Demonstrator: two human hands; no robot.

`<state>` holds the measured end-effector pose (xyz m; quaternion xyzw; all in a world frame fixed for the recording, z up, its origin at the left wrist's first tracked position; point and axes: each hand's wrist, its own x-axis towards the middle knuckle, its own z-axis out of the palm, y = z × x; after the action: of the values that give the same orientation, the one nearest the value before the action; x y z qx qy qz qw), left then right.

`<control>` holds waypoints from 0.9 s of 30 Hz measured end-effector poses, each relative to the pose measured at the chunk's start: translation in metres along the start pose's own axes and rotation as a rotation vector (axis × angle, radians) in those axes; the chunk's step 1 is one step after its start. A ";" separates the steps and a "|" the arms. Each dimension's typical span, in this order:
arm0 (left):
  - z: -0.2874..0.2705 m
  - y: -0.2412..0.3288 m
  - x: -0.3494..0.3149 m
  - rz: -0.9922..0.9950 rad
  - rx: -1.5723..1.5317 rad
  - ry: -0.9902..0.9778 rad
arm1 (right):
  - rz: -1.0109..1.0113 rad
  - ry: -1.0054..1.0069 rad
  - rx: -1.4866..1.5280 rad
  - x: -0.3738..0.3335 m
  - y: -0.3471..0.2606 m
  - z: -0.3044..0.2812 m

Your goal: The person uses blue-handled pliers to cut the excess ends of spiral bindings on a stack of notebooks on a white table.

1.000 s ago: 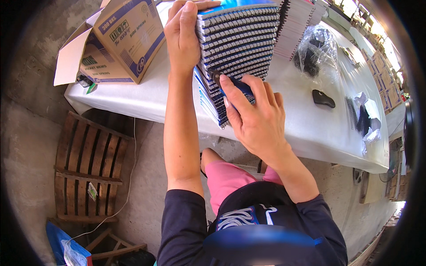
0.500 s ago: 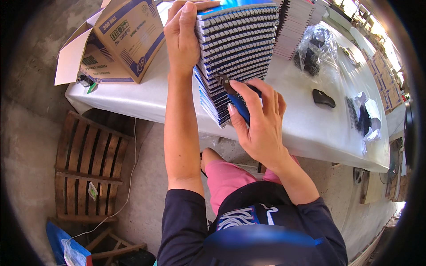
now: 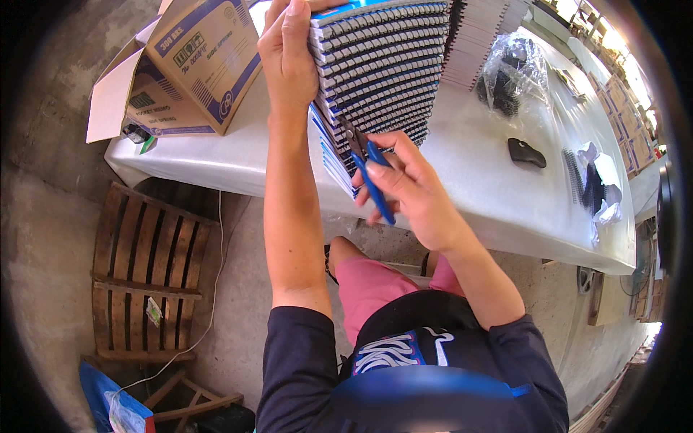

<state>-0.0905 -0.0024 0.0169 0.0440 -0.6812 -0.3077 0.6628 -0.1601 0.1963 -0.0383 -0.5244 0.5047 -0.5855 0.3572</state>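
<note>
A tall stack of spiral notebooks [image 3: 382, 65] stands at the table's near edge, its black coil bindings turned toward me. My left hand [image 3: 290, 61] grips the upper left corner of the stack, thumb along its side and fingers over the top blue cover. In my right hand [image 3: 408, 184] is a pair of blue-handled cutting pliers [image 3: 372, 184]. Their dark jaws touch or nearly touch the coil ends on the stack's left side, below the middle. Whether a wire lies between the jaws is too small to tell.
An opened cardboard box [image 3: 195, 68] stands left on the white-covered table [image 3: 491, 195]. Right of the stack are more bound pads [image 3: 480, 43], a plastic bag of black coils [image 3: 509, 76], a black object [image 3: 527, 154] and loose coils [image 3: 595, 191]. A wooden slatted chair [image 3: 148, 270] is at left.
My right hand has turned and shifted its hold, so the pliers' handles show more and point lower. The jaws have moved slightly left. My left hand stays on the stack.
</note>
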 end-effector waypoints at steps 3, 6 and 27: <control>-0.002 -0.001 0.000 0.046 0.063 0.008 | -0.339 0.160 -0.534 -0.002 0.007 -0.001; 0.000 0.001 0.000 0.027 0.043 0.022 | -0.517 0.281 -0.955 -0.005 0.011 -0.004; 0.000 0.009 0.005 0.139 0.098 -0.022 | 0.006 0.025 -0.109 -0.006 0.005 0.001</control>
<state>-0.0882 0.0030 0.0252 0.0258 -0.7040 -0.2279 0.6721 -0.1582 0.2008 -0.0446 -0.5343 0.5419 -0.5623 0.3235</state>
